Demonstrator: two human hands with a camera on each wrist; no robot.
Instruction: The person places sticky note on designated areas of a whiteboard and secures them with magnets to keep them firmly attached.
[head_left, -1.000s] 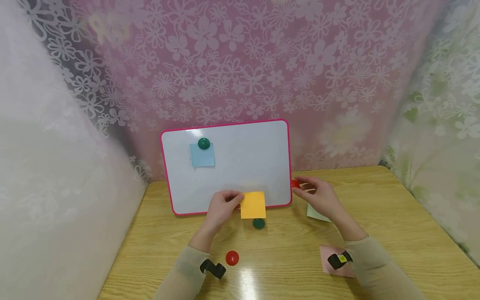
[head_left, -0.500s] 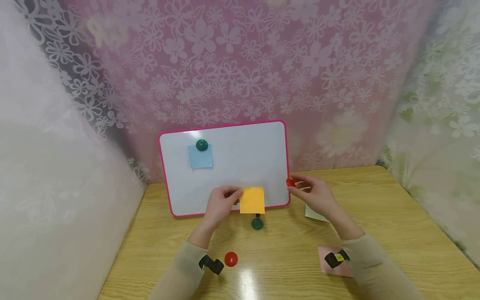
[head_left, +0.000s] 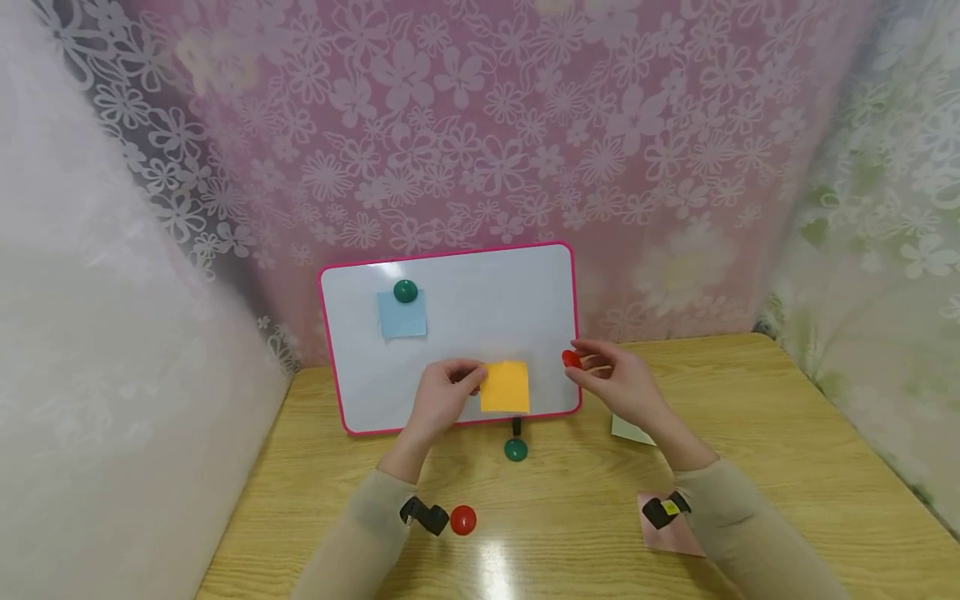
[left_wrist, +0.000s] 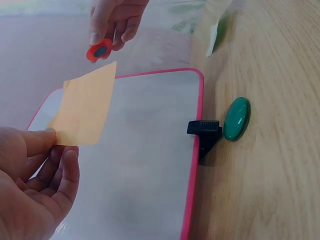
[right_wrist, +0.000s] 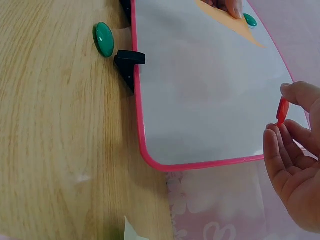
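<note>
Left hand (head_left: pixel 439 397) pinches orange note (head_left: pixel 505 387) before lower middle of whiteboard (head_left: pixel 487 317); right hand (head_left: pixel 622 381) pinches red magnet (head_left: pixel 571 359) near whiteboard's right edge.

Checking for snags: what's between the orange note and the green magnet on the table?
Between the orange note and that green magnet, the head view shows a black clip and the whiteboard's pink rim.

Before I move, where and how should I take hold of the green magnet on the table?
Pinch the green magnet by opposite sides of its rim, probably best from above, coming in from your side of the table. Its smooth, rounded top offers little to pinch, and the black clip on the whiteboard stands close behind it.
</note>
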